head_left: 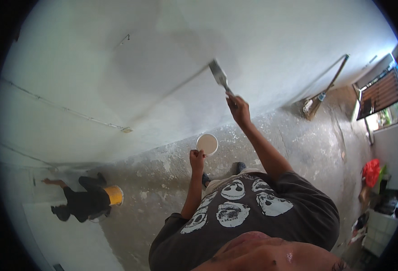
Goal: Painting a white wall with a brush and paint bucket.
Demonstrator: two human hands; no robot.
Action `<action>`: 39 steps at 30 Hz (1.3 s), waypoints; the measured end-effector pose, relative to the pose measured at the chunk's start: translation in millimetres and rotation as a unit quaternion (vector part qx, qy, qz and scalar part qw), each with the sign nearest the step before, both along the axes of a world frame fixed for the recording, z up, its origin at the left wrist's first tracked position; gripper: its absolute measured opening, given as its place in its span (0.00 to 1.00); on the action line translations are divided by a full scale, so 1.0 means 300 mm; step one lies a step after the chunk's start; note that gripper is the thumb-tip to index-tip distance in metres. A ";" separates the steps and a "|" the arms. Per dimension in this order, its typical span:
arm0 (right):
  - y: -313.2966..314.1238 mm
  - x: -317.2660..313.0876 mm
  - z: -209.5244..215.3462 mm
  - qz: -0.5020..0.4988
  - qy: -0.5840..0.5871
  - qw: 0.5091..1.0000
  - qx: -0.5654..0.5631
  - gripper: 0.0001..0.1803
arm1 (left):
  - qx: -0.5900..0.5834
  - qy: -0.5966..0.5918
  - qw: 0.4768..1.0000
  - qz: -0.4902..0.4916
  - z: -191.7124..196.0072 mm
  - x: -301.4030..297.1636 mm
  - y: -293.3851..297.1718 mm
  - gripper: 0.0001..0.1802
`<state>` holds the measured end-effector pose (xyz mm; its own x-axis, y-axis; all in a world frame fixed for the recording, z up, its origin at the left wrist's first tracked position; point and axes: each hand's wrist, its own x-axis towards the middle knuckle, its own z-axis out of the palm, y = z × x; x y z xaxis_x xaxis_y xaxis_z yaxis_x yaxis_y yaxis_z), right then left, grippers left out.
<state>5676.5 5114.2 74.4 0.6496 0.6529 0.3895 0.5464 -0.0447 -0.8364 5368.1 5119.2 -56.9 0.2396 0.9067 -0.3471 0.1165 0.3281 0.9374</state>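
The left hand (196, 159) closes its grip on a small round cup of pale paint (207, 143), held level with its open mouth just above and to the right of the fingers. Up and to the right of that grip, the right hand (238, 109) is clenched on the handle of a flat paintbrush (220, 76), whose bristles press against the white wall (117, 67) above the knuckles. Below both grips lies a rough, paint-spattered concrete floor (298, 135). Far to the left of the cup grip, another person (82, 201) in dark clothes crouches by the wall, beside a yellow bucket (114, 195). Well right of the brush grip, a broom (322, 92) leans against the wall.
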 end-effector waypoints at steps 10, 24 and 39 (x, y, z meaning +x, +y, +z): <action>0.022 0.180 0.088 0.008 0.247 0.968 0.038 0.15 | -0.031 0.087 0.992 0.086 -0.023 0.033 -0.165 0.14; 0.010 0.299 0.074 0.069 0.340 0.936 0.050 0.11 | -0.029 0.066 0.997 0.028 0.039 0.317 0.002 0.14; 0.244 0.469 0.198 -0.056 0.375 0.925 0.032 0.09 | -0.045 0.065 0.967 -0.243 -0.158 0.714 0.554 0.13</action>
